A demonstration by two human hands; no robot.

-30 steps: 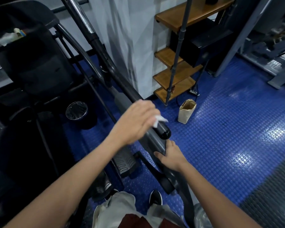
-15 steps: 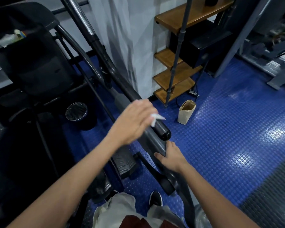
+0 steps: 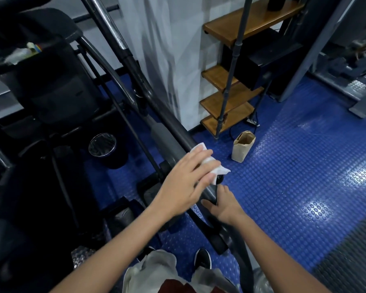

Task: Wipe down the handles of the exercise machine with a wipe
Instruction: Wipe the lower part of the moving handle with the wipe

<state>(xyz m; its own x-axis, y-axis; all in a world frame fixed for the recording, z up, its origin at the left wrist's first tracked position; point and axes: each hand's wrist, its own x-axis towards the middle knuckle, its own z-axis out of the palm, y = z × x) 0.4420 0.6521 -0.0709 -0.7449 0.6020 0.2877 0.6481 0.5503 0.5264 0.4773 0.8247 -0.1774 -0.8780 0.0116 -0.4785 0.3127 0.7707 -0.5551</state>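
Handle [image 3: 173, 132] axis runs up-left to near end; L hand [image 3: 184, 185] fingers straight, pressing wipe [image 3: 211, 163] at end cap; R hand [image 3: 224, 206] grips bar just below.

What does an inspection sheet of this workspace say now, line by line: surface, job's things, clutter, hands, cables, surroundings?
Surface: blue studded floor, with a dark ribbed mat at the lower right.
Job's things: white wipe lies over the end of the grey handle of the exercise machine.
Clutter: open brown paper bag stands on the floor; lined black bin beside the machine.
Hands: left hand presses the wipe onto the handle with nearly straight fingers; right hand holds the bar lower down.
Cables: a black cable runs down to the floor by the shelf.
Surroundings: wooden shelf, white pillar, more grey equipment at the far right.
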